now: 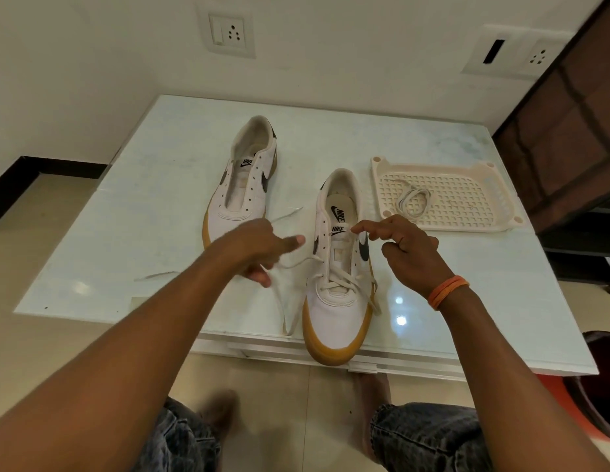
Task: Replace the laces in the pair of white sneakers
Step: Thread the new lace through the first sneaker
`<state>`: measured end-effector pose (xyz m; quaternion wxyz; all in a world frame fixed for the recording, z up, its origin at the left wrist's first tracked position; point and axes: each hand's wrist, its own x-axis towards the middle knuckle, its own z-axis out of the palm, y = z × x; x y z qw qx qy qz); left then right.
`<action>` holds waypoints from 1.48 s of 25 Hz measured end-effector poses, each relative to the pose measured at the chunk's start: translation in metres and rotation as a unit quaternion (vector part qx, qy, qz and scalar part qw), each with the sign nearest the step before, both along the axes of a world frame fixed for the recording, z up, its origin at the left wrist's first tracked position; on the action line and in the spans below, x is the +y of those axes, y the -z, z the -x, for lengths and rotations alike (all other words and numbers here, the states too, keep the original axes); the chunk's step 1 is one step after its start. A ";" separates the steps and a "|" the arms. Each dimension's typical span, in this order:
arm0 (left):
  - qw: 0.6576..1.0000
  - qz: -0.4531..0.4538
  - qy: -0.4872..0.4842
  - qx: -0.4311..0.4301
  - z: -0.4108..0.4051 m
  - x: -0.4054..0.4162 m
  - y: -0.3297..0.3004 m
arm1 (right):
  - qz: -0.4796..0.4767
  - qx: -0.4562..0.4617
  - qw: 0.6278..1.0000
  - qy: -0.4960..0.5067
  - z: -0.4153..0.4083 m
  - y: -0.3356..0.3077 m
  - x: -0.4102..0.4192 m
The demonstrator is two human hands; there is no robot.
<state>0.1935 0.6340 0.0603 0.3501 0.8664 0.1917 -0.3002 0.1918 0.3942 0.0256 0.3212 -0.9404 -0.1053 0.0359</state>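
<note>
1. Landmark: near shoe (337, 277), toe hanging over the surface (160, 199) front edge, heel pointing away; long axis runs near-to-far.
2. Far shoe (244, 180), up-left of near shoe, no lace in it, eyelets bare, same axis.
3. Loose lace piece (157, 275) flat on surface, well left of near shoe.
4. Left hand (259, 248) just left of near shoe, grip clamped on lace (298, 264); the strand runs right from the grip into the lower eyelets, slack loop drooping toward the front edge.
5. Near shoe laced across the bottom rows only, upper eyelets bare. Looks like mid-lacing, first shoe.
6. Right hand (404, 247) just right of near shoe at tongue level, forefinger and thumb tip together near an upper eyelet; can't tell if they hold a lace end.
7. Other lace end lies down the shoe's right side.
8. Tray (501, 185) up-right of near shoe, coiled lace (412, 201) inside.
9. Next eyelets lie between both hands; right is nearer them.
</note>
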 end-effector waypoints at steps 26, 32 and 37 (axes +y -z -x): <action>0.999 0.034 0.015 0.014 0.000 -0.013 0.004 | 0.019 -0.038 0.999 -0.008 0.000 0.000 0.003; 0.980 0.172 -0.101 -0.001 0.003 -0.028 0.009 | 0.031 -0.044 0.998 -0.012 0.000 0.001 0.002; 0.969 0.191 -0.141 -0.072 -0.005 -0.017 -0.004 | 0.057 -0.054 0.997 -0.008 -0.001 0.001 0.000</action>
